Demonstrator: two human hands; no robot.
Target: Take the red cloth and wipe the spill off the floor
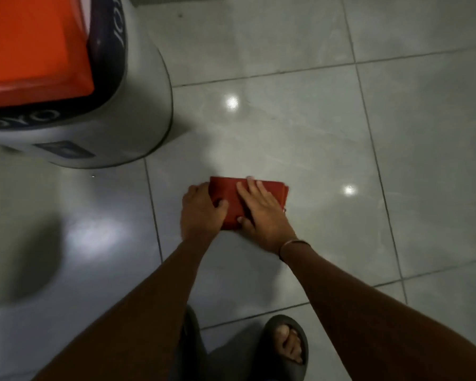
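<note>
A folded red cloth (232, 195) lies flat on the grey tiled floor (300, 127) in the middle of the view. My left hand (201, 213) grips its left edge, thumb on top of the fabric. My right hand (261, 210) presses down on the cloth with the palm flat and fingers spread, covering its right half. I cannot make out any spill on the glossy tiles around the cloth; only light reflections show.
A grey bin (116, 111) with an orange lid (30, 42) stands at the upper left, close to the cloth. My foot in a dark sandal (286, 347) is at the bottom, behind my arms. Open tiles stretch to the right and ahead.
</note>
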